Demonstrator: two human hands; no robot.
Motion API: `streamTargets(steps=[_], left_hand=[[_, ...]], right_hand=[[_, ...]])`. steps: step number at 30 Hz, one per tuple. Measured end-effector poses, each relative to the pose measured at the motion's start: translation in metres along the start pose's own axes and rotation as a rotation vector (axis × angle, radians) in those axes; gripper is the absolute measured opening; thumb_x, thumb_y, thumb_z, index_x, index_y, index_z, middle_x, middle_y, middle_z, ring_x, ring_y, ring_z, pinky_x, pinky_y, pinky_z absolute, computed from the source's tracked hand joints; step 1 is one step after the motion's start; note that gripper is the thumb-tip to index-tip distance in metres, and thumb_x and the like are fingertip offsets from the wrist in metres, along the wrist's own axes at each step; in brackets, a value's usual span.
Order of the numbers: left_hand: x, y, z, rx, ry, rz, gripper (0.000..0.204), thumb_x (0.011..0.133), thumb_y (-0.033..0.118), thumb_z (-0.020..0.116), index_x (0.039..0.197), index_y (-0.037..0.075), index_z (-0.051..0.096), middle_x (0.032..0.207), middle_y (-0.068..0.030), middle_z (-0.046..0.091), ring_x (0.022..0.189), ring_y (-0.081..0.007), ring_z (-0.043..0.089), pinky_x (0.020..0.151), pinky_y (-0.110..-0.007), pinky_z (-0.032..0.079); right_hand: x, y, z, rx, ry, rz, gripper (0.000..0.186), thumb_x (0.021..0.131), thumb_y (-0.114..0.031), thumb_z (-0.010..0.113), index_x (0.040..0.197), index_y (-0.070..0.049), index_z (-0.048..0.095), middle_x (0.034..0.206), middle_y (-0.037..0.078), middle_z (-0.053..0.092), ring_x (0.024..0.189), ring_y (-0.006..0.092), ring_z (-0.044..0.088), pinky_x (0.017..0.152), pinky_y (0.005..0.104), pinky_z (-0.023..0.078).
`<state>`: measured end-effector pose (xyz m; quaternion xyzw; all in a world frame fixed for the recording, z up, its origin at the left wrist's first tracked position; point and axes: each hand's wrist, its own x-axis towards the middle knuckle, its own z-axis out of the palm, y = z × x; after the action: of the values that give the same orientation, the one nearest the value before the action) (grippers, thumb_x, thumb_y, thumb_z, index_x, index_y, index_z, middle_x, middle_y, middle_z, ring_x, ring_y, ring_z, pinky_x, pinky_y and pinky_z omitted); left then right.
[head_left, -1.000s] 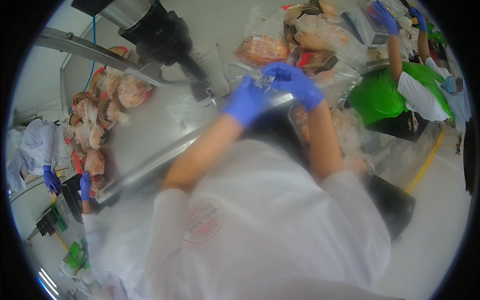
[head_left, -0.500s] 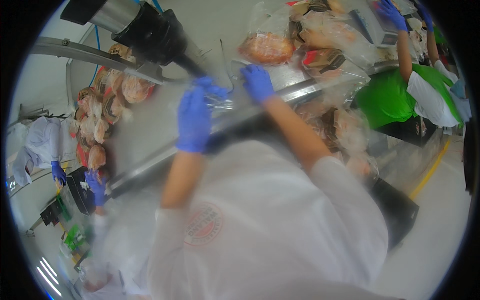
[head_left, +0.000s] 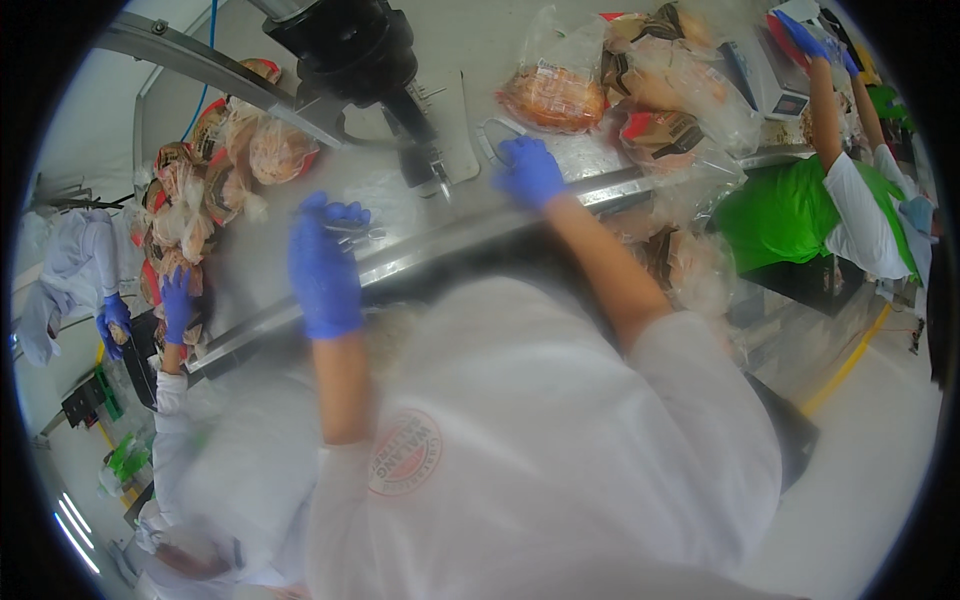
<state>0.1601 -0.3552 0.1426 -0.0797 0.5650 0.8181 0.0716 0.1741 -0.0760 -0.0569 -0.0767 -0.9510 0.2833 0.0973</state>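
Observation:
My left hand [head_left: 325, 268], in a blue glove, is over the steel table's front edge [head_left: 410, 258] with its fingers curled. Small shiny pieces [head_left: 362, 236] show at its fingertips, too blurred to name. My right hand [head_left: 531, 172], also blue-gloved, is closed beside a thin metal loop [head_left: 490, 138]; its palm side is hidden. Between and beyond my hands stands a black-bodied machine [head_left: 345, 50] with a narrow metal tip [head_left: 440, 178] pointing down at the table. A bagged whole chicken [head_left: 553, 95] lies just past my right hand.
More bagged poultry is heaped at the left [head_left: 225, 160] and back right [head_left: 665, 75]. A scale-like box [head_left: 768, 80] stands at the right, near a co-worker in a green apron [head_left: 780, 200]. Another co-worker's gloved hand [head_left: 177, 305] reaches the left heap. A metal arm [head_left: 215, 80] crosses the upper left.
My left hand has moved left, away from the machine's tip, with the shiny pieces at its fingers. My right hand has shifted slightly right and is more curled. The whole view has turned a little.

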Motion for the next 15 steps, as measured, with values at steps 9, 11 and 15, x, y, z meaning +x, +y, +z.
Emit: streamTargets(steps=[9,11,15], left_hand=[[0.001,0.003,-0.007,-0.036,0.097,-0.044,0.034,0.096,0.027,0.05,0.115,-0.001,0.051,0.092,-0.0088,0.056,0.088,-0.0244,0.058,0.084,-0.04,0.048],[0.002,0.0,-0.01,-0.061,0.077,-0.059,0.034,0.096,0.027,0.05,0.115,-0.001,0.051,0.092,-0.0086,0.056,0.089,-0.0241,0.057,0.084,-0.04,0.048],[-0.001,0.0,-0.009,-0.063,0.092,-0.084,0.034,0.096,0.028,0.05,0.116,-0.001,0.05,0.093,-0.0085,0.055,0.09,-0.0235,0.057,0.084,-0.039,0.048]], right_hand=[[0.005,-0.019,-0.009,0.082,-0.326,0.441,0.055,0.083,-0.039,0.061,0.126,-0.007,0.05,0.111,0.02,0.061,0.098,0.0334,0.06,0.088,0.0432,0.046],[0.006,-0.005,0.011,0.122,-0.164,0.49,0.058,0.085,-0.038,0.059,0.131,-0.006,0.046,0.121,0.021,0.057,0.106,0.0333,0.058,0.089,0.0437,0.045],[0.026,0.007,0.041,0.038,-0.046,0.203,0.06,0.085,-0.032,0.059,0.136,-0.007,0.04,0.123,0.02,0.052,0.113,0.0363,0.051,0.091,0.044,0.045]])
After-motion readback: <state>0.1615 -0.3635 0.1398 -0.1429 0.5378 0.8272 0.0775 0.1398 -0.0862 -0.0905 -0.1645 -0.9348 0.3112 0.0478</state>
